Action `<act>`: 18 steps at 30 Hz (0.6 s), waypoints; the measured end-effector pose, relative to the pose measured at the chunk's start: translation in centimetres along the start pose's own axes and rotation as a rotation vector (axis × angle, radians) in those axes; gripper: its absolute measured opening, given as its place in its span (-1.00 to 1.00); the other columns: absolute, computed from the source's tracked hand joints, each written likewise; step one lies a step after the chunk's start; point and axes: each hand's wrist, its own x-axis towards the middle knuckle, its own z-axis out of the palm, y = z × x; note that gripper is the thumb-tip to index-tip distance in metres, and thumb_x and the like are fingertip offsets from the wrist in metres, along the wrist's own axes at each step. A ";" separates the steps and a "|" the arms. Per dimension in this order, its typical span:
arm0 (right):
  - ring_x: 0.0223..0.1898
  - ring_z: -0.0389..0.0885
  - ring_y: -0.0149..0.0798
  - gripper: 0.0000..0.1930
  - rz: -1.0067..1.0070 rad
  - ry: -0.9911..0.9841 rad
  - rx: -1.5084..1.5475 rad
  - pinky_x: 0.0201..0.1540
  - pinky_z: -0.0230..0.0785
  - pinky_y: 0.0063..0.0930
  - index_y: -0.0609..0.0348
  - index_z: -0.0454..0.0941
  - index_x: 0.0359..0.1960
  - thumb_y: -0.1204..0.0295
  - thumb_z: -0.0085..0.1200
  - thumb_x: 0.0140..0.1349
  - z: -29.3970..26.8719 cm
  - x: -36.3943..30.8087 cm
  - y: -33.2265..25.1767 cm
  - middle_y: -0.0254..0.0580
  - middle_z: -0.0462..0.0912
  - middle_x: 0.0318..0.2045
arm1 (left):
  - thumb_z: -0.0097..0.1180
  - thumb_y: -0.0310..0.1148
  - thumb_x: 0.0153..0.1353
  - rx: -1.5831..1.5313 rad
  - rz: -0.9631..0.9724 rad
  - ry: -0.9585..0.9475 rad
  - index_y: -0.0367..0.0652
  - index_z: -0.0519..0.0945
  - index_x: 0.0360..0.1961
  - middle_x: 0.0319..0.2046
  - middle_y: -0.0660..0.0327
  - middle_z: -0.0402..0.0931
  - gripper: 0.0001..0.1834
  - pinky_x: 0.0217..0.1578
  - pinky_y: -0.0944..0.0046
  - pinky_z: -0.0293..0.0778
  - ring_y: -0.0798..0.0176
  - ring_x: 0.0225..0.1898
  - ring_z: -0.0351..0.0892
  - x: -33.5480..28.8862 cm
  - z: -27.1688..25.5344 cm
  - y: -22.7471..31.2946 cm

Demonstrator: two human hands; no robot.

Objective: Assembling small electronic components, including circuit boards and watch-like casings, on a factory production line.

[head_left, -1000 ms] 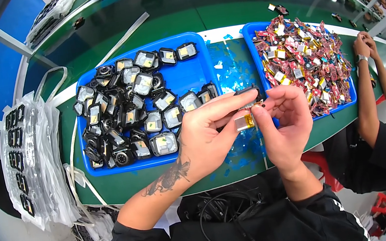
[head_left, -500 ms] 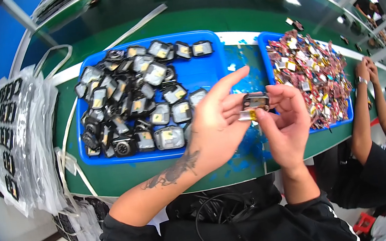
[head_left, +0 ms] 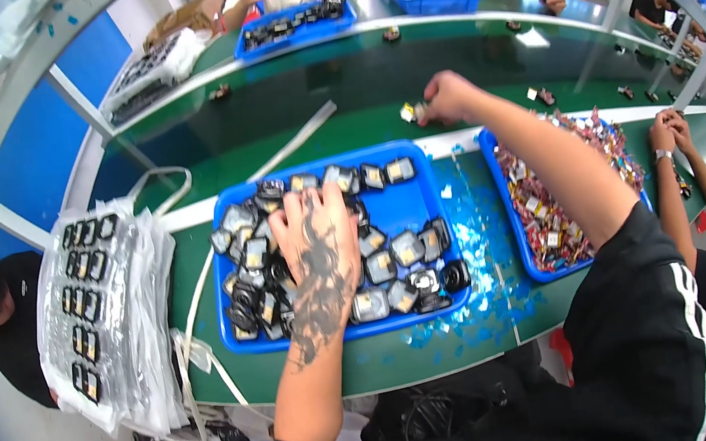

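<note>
My left hand point(head_left: 317, 240) reaches down into a blue tray point(head_left: 347, 333), its fingers apart and bent over the pile of square black watch cases point(head_left: 370, 305). The fingertips touch the cases, and what lies beneath the palm is hidden. Stretched out over the dark green belt point(head_left: 369, 81), my right hand point(head_left: 451, 99) has its fingers closed at the tips on a small electronic module point(head_left: 412, 111) with a white and yellow part. The module is close above or on the belt; which of these I cannot tell.
A second blue tray point(head_left: 516, 242), full of small reddish modules, lies under my right arm. Plastic-wrapped stacked trays point(head_left: 101, 304) stand at the left. White strapping point(head_left: 291, 143) and blue film scraps point(head_left: 477, 284) lie about. Co-workers sit across the belt and at the right.
My hands have parted from the dark case they held together. The left has gone to the tray of cases, the right out over the belt with the module. The view has tilted up.
</note>
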 end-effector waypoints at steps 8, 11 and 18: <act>-0.43 0.61 -0.32 -0.74 -0.169 0.061 -0.082 -0.37 0.46 -0.39 0.27 0.61 -0.32 0.33 0.29 0.08 -5.5 -2.4 1.8 -0.19 0.64 -0.46 | 0.18 -0.44 0.22 -0.866 -0.229 -0.113 -0.19 0.39 -0.27 -0.41 0.11 0.60 -0.81 -0.48 0.24 0.48 0.17 -0.46 0.65 0.5 -0.6 2.0; -0.51 0.59 -0.34 -0.77 -0.406 -0.094 -0.344 -0.42 0.42 -0.37 0.26 0.62 -0.44 0.30 0.23 0.15 -9.6 -7.8 0.5 -0.23 0.62 -0.59 | 0.09 -0.45 0.32 -1.635 -0.446 -0.343 -0.20 0.35 -0.21 -0.29 0.06 0.64 -0.85 -0.53 0.48 0.53 0.33 -0.47 0.65 0.6 -1.3 2.7; -0.37 0.65 -0.14 -0.76 -0.428 -0.305 -0.531 -0.28 0.47 -0.32 0.26 0.62 -0.31 0.38 0.32 0.03 -8.9 -16.5 2.1 -0.07 0.66 -0.43 | 0.02 -0.41 0.36 -1.850 -0.508 -0.432 -0.23 0.37 0.08 -0.15 -0.01 0.60 -0.69 -0.42 0.42 0.58 0.30 -0.36 0.66 0.1 -1.1 4.0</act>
